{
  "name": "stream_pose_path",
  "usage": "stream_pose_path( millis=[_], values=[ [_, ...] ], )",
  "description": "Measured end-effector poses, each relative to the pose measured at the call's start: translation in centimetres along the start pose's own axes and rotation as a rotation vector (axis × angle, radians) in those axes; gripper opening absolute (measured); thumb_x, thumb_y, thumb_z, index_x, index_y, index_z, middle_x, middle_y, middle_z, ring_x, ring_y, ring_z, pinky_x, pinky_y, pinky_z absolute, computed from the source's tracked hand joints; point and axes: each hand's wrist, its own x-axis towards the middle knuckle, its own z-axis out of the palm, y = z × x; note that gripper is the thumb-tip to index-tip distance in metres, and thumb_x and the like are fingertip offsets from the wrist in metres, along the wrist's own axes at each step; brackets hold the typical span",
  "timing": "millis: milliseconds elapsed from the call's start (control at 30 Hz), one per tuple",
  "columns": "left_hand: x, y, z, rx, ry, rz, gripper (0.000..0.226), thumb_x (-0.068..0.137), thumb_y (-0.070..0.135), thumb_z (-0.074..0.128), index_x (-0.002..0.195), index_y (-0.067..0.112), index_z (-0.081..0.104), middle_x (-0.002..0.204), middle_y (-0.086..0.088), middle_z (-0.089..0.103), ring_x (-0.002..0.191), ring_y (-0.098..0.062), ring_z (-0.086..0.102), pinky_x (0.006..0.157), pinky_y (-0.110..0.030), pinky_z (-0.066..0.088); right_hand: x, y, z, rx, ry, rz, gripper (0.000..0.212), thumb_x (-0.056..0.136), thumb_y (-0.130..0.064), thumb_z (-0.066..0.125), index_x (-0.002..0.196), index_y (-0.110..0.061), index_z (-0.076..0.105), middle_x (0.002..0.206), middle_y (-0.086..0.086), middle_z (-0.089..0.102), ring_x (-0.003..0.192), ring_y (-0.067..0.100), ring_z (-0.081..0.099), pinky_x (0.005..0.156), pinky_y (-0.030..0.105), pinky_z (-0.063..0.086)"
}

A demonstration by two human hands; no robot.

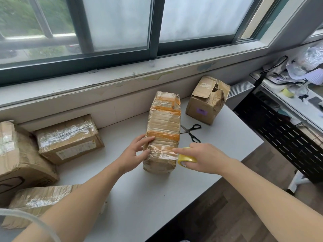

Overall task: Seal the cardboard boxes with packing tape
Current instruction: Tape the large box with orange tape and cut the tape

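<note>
A long cardboard box (163, 126), wrapped in clear tape with orange bands, lies on the white table (157, 194) in the middle. My left hand (133, 154) presses its fingers against the box's left side near the front end. My right hand (203, 158) grips a yellow roll of packing tape (187, 158) at the box's right front corner, with the forefinger stretched onto a clear strip of tape across the box top.
Black-handled scissors (192, 132) lie just right of the box. An unsealed crumpled box (207, 99) stands at the back right. Three taped boxes (69, 138) sit along the left. The table's right edge drops to the floor; a cluttered shelf (297, 88) stands beyond.
</note>
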Motion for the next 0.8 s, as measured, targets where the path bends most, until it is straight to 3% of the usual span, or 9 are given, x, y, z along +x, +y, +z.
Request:
stream_pose_path(
  millis=[133,200,367,433,567,667,800],
  values=[
    [0.1,-0.5,-0.4,0.050,-0.054,0.006,0.060,0.098,0.026,0.069,0.141,0.062,0.047,0.160,0.024,0.026,0.139,-0.003,0.044,0.119,-0.031,0.038,-0.3,0.0,0.3,0.032,0.011,0.000,0.053,0.101,-0.056,0.049,0.151,-0.058,0.033,0.093,-0.005,0.055,0.081,0.011,0.052,0.070,0.028,0.047],
    [-0.1,-0.4,-0.6,0.063,-0.088,0.008,0.068,0.094,0.030,0.073,0.146,0.060,0.042,0.163,0.022,0.022,0.142,-0.003,0.042,0.117,-0.035,0.041,-0.3,-0.1,0.2,0.045,0.033,-0.002,0.051,0.101,-0.056,0.050,0.150,-0.057,0.036,0.092,-0.007,0.055,0.080,0.010,0.051,0.068,0.025,0.043],
    [-0.8,0.0,-0.7,-0.070,-0.144,-0.057,0.070,0.099,0.019,0.066,0.145,0.065,0.039,0.159,0.040,0.012,0.133,-0.009,0.053,0.079,-0.035,0.062,-0.3,-0.6,0.5,0.023,0.072,-0.013,0.052,0.100,-0.055,0.052,0.150,-0.054,0.039,0.089,-0.009,0.051,0.076,0.009,0.047,0.060,0.022,0.033],
    [-1.0,0.0,-0.4,-0.147,-0.151,-0.074,0.072,0.101,0.013,0.061,0.143,0.066,0.039,0.158,0.042,0.013,0.134,-0.012,0.054,0.082,-0.041,0.063,-0.7,-0.5,1.2,0.031,0.069,-0.003,0.053,0.100,-0.055,0.053,0.151,-0.054,0.039,0.087,-0.008,0.051,0.074,0.010,0.047,0.060,0.024,0.034],
    [-1.1,0.3,0.3,-0.174,-0.151,-0.126,0.081,0.103,0.010,0.054,0.144,0.074,0.026,0.161,0.022,0.033,0.130,-0.015,0.059,0.090,-0.047,0.061,-1.0,-0.4,3.4,0.057,0.041,0.052,0.056,0.099,-0.061,0.044,0.153,-0.055,0.032,0.089,-0.007,0.048,0.077,0.013,0.049,0.064,0.025,0.036],
    [-1.1,0.2,0.3,-0.158,-0.162,-0.162,0.087,0.103,0.017,0.054,0.148,0.072,0.004,0.157,0.033,0.033,0.132,-0.012,0.057,0.092,-0.047,0.060,-1.1,-0.3,4.7,0.060,0.058,0.066,0.060,0.096,-0.066,0.036,0.154,-0.055,0.030,0.089,-0.007,0.046,0.074,0.012,0.048,0.062,0.022,0.034],
    [-0.6,0.2,0.0,-0.018,-0.252,-0.232,0.073,0.092,0.037,0.052,0.150,0.068,0.020,0.143,0.023,0.055,0.131,-0.009,0.056,0.104,-0.043,0.054,-1.2,0.0,5.9,0.130,0.073,0.066,0.059,0.095,-0.066,0.036,0.153,-0.057,0.030,0.085,-0.007,0.044,0.071,0.012,0.045,0.061,0.023,0.034]
  ],
)
